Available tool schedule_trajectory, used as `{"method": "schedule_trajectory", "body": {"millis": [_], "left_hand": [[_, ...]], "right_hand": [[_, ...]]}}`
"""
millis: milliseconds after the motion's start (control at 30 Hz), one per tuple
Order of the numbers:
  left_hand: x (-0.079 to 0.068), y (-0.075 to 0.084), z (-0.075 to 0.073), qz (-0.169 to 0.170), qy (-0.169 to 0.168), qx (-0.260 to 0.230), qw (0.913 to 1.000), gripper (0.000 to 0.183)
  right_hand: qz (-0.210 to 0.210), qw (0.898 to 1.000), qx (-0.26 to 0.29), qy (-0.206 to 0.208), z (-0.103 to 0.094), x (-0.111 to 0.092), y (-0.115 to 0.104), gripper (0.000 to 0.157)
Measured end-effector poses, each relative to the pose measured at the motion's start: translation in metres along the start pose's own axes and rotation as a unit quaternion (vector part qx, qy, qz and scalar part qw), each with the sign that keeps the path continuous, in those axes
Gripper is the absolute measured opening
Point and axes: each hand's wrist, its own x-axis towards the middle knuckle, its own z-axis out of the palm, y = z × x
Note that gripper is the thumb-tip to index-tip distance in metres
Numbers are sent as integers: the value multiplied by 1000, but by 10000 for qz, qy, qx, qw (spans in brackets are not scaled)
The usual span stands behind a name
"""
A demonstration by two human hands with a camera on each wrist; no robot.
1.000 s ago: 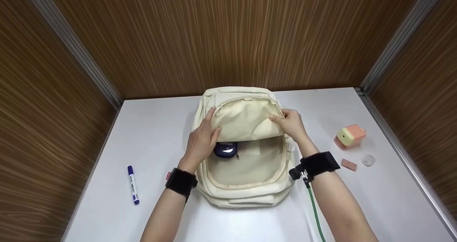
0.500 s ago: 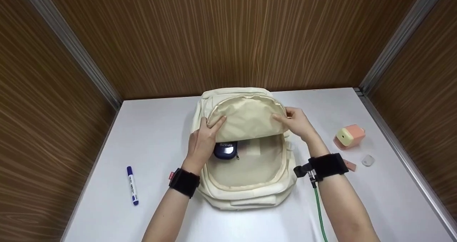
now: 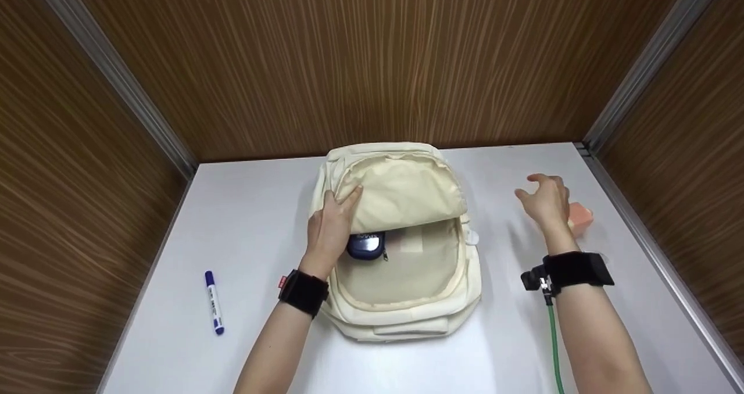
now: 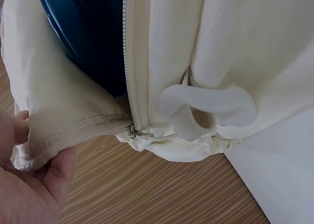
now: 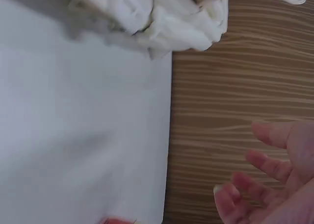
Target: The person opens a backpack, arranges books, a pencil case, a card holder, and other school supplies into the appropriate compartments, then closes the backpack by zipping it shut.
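Note:
A cream backpack (image 3: 407, 318) lies on the table with its front compartment unzipped. My left hand (image 3: 330, 228) grips the left edge of the raised flap (image 3: 407, 196); in the left wrist view, thumb and fingers pinch the zippered fabric edge (image 4: 78, 131). Under the flap, a glossy dark-blue zip case (image 3: 366, 247) sits at the compartment's left side, its upper part hidden. My right hand (image 3: 546, 205) is off the bag, above the table on the right, fingers spread and loosely bent around nothing. Behind it shows part of a pink block-shaped object (image 3: 580, 217).
A blue-capped white marker (image 3: 214, 302) lies left of the bag on the white table (image 3: 256, 208). Wood-grain panels (image 3: 383, 63) stand behind and at both sides. A green cable (image 3: 554, 347) trails from the right wristband (image 3: 578, 272).
My right hand has let go of the flap's right edge and moved right, toward the pink object. The left hand has shifted slightly and keeps the flap up.

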Motion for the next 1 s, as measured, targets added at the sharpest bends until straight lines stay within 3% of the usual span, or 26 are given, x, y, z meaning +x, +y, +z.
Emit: {"method": "schedule_trajectory", "body": {"millis": [133, 267, 333, 433, 600, 800, 1000], "left_hand": [[1, 1, -2, -140, -224, -86, 9996, 37], [2, 2, -4, -241, -437, -55, 9987, 37], [2, 2, -5, -263, -529, -23, 9983, 36], [4, 2, -7, -301, -630, -71, 9975, 35], [5, 0, -11, -345, -836, -335, 9953, 34], [2, -1, -16, -356, -1333, -591, 9887, 59], [2, -1, -14, -149, -1041, -418, 9936, 63]], "right_hand": [[458, 9971, -591, 148, -8, 2, 23, 65], [976, 9924, -711, -245, -15, 1, 44, 78], [1264, 9889, -623, -473, -16, 0, 51, 79], [1496, 9861, -505, -521, -17, -3, 58, 69], [1381, 9891, -484, -175, -17, -5, 63, 55], [1133, 9893, -915, -2, -14, -10, 65, 52], [572, 9927, -975, 420, -10, -13, 49, 39]]}}
